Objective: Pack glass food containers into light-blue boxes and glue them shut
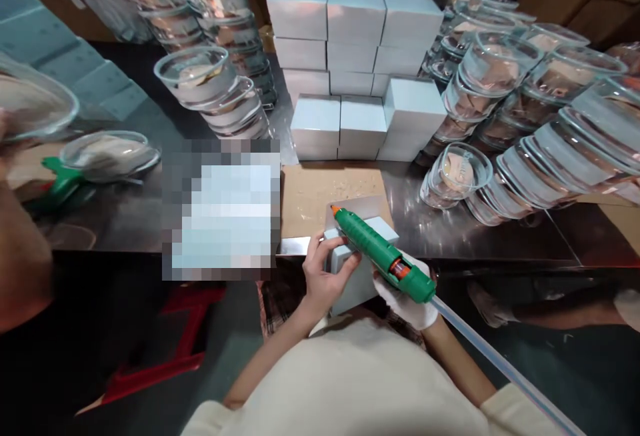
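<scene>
In my gloved right hand (407, 296) is a green hot glue gun (375, 246), its orange tip pointing up and left. A long clear glue stick (495, 343) trails out of its back end. My bare left hand (325, 269) grips a small white box (383, 229) by its left side, near the table's front edge. A flap of this box stands up behind the gun's tip. The gun hides part of the box, and my right fingers are mostly behind the gun. Beneath the box's far side lies a cardboard sheet (310, 196) with glue marks.
White boxes (355, 16) are stacked at the back middle. Clear round tubs stand piled at left (235, 29) and right (500, 63). A blurred-out patch (225, 216) covers the spot left of the cardboard. Another person's hand (7, 136) holds a tub at far left, near another green glue gun (65, 183).
</scene>
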`<state>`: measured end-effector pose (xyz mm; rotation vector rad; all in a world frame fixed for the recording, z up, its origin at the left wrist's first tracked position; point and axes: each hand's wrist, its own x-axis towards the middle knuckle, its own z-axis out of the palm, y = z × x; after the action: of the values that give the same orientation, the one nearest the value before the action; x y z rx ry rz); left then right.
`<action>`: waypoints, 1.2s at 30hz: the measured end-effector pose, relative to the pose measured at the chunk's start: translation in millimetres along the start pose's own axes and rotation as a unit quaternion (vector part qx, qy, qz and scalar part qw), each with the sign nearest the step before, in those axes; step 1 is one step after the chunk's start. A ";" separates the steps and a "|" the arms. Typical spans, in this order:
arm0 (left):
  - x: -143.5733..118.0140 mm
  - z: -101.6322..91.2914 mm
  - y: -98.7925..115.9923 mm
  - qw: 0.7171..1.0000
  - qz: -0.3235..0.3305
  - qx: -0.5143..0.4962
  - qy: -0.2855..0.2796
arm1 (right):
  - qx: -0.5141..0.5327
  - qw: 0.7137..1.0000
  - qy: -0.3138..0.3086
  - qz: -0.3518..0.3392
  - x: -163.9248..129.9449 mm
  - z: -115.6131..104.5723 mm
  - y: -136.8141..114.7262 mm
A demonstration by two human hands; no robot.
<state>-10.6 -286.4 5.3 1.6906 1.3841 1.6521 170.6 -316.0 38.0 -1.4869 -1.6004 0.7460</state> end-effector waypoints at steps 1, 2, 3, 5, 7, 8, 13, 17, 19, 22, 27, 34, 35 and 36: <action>-0.7 -0.3 -1.1 1.000 -0.003 0.002 0.001 | -0.002 1.000 0.006 -0.020 3.2 1.4 -2.3; -1.5 -0.8 -2.5 1.000 -0.008 0.003 0.003 | -0.002 0.999 0.014 -0.037 5.7 1.5 -3.7; -2.4 -1.5 -4.1 1.000 -0.015 0.004 0.004 | -0.002 0.999 0.024 -0.049 7.3 0.2 -3.6; -4.1 -3.5 -7.2 1.000 -0.031 0.003 0.006 | 0.005 0.998 0.044 -0.034 7.6 -6.1 1.8; -5.3 -6.8 -9.8 0.999 -0.040 0.008 0.011 | 0.028 0.997 0.064 0.026 5.5 -16.2 13.9; -5.7 -8.9 -10.9 0.999 -0.041 0.010 0.013 | 0.040 0.994 0.076 0.061 4.7 -21.8 21.5; -4.7 -19.5 -15.0 0.998 -0.064 0.003 0.016 | 0.088 0.975 0.097 0.182 23.3 -34.4 53.4; -2.0 -22.8 -15.8 0.996 -0.082 -0.032 0.008 | 0.165 0.939 0.033 0.301 65.9 -21.7 66.2; -0.7 -23.8 -15.2 0.995 -0.084 -0.047 0.005 | 0.143 0.936 0.027 0.320 83.1 -22.1 70.3; 0.6 -25.9 -14.9 0.994 -0.091 -0.065 0.003 | 0.083 0.941 0.041 0.327 93.1 -38.6 67.2; 0.6 -23.6 -14.4 0.989 -0.108 -0.097 -0.030 | 0.067 0.978 0.015 0.195 91.5 -45.0 28.7; 2.8 -12.1 -14.3 0.963 -0.153 -0.222 -0.008 | 0.241 0.957 -0.162 0.013 93.5 -24.7 12.2; 4.8 -12.0 -15.7 0.952 -0.156 -0.263 0.003 | 0.230 0.952 -0.199 -0.041 92.1 -30.2 13.6; 7.3 -12.8 -17.2 0.943 -0.152 -0.297 0.008 | 0.214 0.941 -0.242 -0.098 90.9 -36.3 13.9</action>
<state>-29.9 -277.2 -2.4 1.0618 0.9505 1.6751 210.9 -228.3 59.2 -0.8521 -1.7575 1.3193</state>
